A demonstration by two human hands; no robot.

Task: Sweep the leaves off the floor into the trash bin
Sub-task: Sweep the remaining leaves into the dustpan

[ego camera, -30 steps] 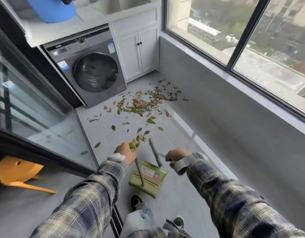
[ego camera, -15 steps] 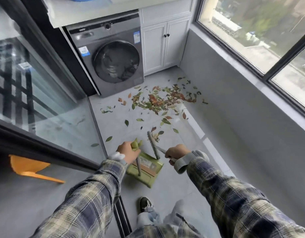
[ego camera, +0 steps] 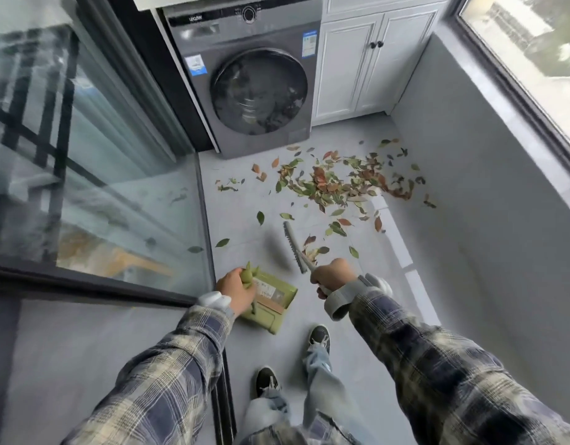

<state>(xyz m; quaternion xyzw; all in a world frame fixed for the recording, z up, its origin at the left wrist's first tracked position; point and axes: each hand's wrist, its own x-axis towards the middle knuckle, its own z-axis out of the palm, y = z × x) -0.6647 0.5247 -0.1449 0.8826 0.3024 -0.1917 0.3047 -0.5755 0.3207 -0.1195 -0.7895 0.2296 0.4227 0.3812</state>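
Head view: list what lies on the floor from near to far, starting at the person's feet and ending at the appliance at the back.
shoes → green dustpan → broom → leaf pile → washing machine

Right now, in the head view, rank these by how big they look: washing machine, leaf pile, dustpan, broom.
1. washing machine
2. leaf pile, spread wide across the floor
3. dustpan and broom: too close to rank; the left hand hides part of the dustpan, and the broom is blurred.
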